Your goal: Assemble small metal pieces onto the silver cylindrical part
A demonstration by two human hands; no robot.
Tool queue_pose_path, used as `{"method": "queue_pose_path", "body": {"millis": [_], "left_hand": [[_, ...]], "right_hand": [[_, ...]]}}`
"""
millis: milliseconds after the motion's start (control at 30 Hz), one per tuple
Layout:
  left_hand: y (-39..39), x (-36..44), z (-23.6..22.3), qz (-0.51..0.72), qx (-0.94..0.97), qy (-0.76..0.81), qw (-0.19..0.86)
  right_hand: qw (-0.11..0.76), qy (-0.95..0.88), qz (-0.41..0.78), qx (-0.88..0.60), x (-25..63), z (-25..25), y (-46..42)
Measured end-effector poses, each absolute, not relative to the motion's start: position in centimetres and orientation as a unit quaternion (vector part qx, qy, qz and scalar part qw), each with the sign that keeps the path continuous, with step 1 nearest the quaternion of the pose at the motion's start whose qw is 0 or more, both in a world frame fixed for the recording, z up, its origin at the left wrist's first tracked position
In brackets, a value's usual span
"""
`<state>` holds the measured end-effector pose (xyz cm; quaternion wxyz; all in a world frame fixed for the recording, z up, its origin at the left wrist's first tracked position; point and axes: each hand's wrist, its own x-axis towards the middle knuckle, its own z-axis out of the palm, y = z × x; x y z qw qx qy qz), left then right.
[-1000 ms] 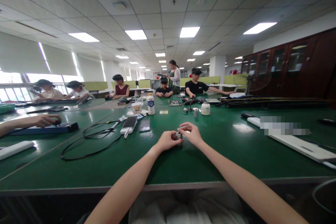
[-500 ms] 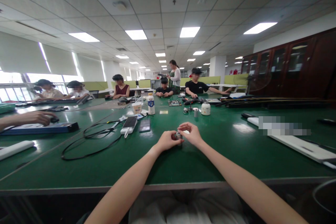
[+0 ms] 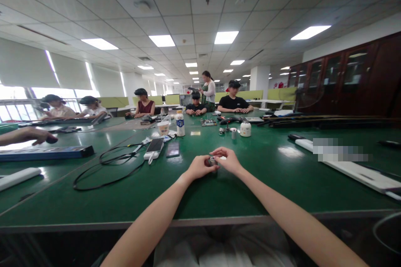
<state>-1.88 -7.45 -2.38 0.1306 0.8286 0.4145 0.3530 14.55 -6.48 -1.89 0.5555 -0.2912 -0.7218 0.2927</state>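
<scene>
A small silver-grey cylindrical piece (image 3: 212, 160) is held at the middle of the green table (image 3: 156, 202). My left hand (image 3: 199, 167) is closed around its side with thumb and fingers. My right hand (image 3: 229, 160) curls over its top from the right, its fingertips pinched at the upper end. Most of the piece is hidden behind the fingers, so its exact kind cannot be made out. Beyond the hands stand another small grey cylinder (image 3: 233, 134) and a rounded white jar (image 3: 245, 129).
Left of the hands lie a phone (image 3: 155, 145), a dark flat card-like item (image 3: 173, 149) and a looped black cable (image 3: 106, 187). A white bottle (image 3: 180, 124) and a cup (image 3: 163, 128) stand behind. A long white device (image 3: 347, 167) lies right. A co-worker's hand (image 3: 33, 135) is at left.
My hands keep hold of the cylindrical piece, with the right fingers shifted slightly. Across the table, a person in black has drawn an outstretched arm in. The co-worker's hand at left has moved left.
</scene>
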Motion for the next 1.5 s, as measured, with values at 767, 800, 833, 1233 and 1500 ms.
{"method": "queue_pose_path", "body": {"millis": [767,800,833,1233,1500], "left_hand": [[-7.5,-1.8,-2.3,0.351,0.829,0.414,0.131],[-7.5,-1.8,-2.3,0.350,0.829,0.416,0.129],[-7.5,-1.8,-2.3,0.350,0.829,0.417,0.127],[-7.7,-1.8,-2.0,0.348,0.830,0.416,0.131],[-7.7,-1.7,-2.1,0.347,0.825,0.427,0.131]], "right_hand": [[0.544,-0.736,0.276,-0.294,15.0,-0.9,-7.1],[0.549,-0.734,0.269,-0.297,14.9,-0.9,-7.2],[0.554,-0.731,0.263,-0.298,14.8,-0.9,-7.2],[0.552,-0.740,0.251,-0.292,14.6,-1.3,-7.0],[0.556,-0.720,0.281,-0.305,14.8,-0.7,-7.6]]}}
